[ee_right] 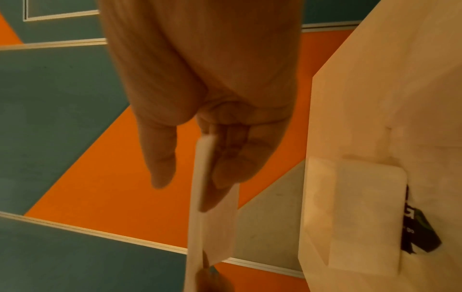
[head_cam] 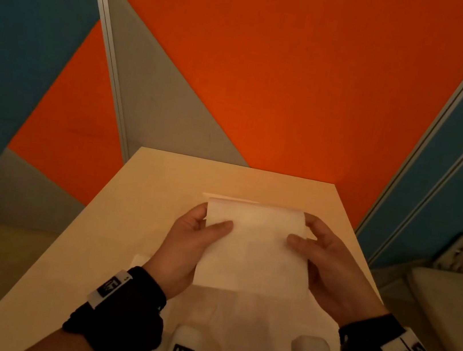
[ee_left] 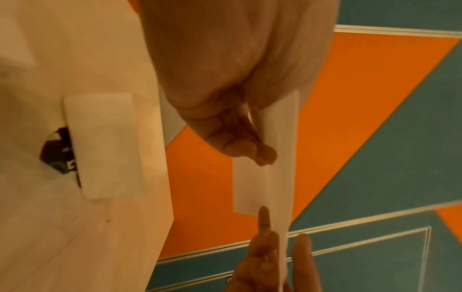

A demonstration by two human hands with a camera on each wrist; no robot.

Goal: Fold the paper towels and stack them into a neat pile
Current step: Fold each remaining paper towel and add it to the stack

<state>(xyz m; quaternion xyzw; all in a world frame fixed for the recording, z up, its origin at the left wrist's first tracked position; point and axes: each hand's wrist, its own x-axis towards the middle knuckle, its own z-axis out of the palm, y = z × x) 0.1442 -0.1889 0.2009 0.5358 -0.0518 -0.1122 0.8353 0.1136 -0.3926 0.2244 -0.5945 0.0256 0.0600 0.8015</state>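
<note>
A folded white paper towel [head_cam: 255, 248] hangs above the table between my two hands. My left hand [head_cam: 211, 223] pinches its left edge, thumb on top and fingers underneath. My right hand [head_cam: 302, 234] holds the right edge the same way. The left wrist view shows the left hand [ee_left: 240, 138] gripping the towel [ee_left: 275, 177] edge-on. In the right wrist view, the fingers of my right hand [ee_right: 200, 168] lie behind the towel [ee_right: 212, 227]. A pile of folded towels [ee_left: 107, 144] [ee_right: 357, 213] lies on the table beyond my hands. From the head camera only its far edge [head_cam: 233, 198] shows.
The light wooden table [head_cam: 161, 195] is small, with its far edge just past the pile. A flat unfolded towel [head_cam: 246, 328] lies on it near me. A dark wrapper [ee_left: 60, 154] pokes out beside the pile. A pale seat [head_cam: 446, 297] stands to the right.
</note>
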